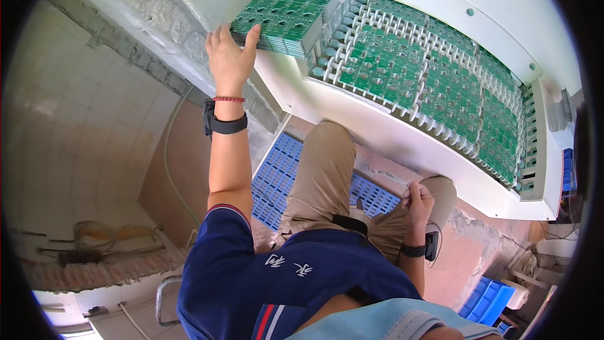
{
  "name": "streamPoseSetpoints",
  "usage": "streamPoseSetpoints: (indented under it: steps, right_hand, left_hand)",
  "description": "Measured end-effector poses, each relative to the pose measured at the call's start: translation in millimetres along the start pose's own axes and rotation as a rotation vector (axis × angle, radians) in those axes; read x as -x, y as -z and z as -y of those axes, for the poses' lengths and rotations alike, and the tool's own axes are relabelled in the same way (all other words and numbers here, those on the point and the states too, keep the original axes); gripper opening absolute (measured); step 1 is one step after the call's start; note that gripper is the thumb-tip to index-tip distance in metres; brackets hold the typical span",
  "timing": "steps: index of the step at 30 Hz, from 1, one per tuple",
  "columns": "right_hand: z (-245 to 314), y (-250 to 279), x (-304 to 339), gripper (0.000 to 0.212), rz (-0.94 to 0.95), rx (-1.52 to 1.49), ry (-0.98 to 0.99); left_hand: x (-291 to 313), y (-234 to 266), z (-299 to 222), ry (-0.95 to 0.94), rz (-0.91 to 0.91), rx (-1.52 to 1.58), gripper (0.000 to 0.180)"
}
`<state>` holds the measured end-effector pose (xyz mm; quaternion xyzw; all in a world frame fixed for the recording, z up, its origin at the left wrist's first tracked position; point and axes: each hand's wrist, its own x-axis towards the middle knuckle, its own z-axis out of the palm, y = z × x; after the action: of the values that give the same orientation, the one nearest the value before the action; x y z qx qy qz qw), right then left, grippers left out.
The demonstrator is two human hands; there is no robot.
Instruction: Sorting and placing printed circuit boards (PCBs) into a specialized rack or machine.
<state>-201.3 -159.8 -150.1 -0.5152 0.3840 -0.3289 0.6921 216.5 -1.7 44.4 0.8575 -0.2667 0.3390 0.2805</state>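
Note:
A thick stack of green circuit boards sits at the machine's left end. My left hand is at its near left corner, fingers stretched out and thumb apart, touching the edge and not gripping it. Beside the stack, flat green circuit boards lie in rows on the conveyor's white rollers. My right hand is over my right knee, well away from the boards. Its fingers are curled and pinched together; whether anything small is between them cannot be made out.
The machine's white front panel runs close before my knees. Under my legs lies a blue slatted plastic pallet. Blue plastic bins stand on the floor at the lower right. A rough concrete ledge is at the upper left.

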Motion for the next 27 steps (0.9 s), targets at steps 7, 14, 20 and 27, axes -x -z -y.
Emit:
streamPoseSetpoints:
  steps: [7,14,20,27]
  right_hand:
    - [-1.8,1.9,-2.0,0.022,-0.008,-0.017,-0.012]
    - [6.5,-11.1,3.3,0.021,0.017,0.042,-0.018]
    - [34.0,-35.3,-11.8,0.02,0.132,0.14,0.077]
    - [149.4,-128.7,-69.6,0.025,0.285,0.253,0.401]
  left_hand:
    - [-6.9,4.6,5.5,-0.027,0.018,-0.099,0.075]
    - [4.7,16.2,-9.0,-0.131,-0.146,-0.238,0.059]
    - [14.0,27.9,-26.5,-0.216,-0.21,-0.196,0.038]
    - [24.1,24.7,-23.0,-0.262,-0.219,-0.063,0.033]
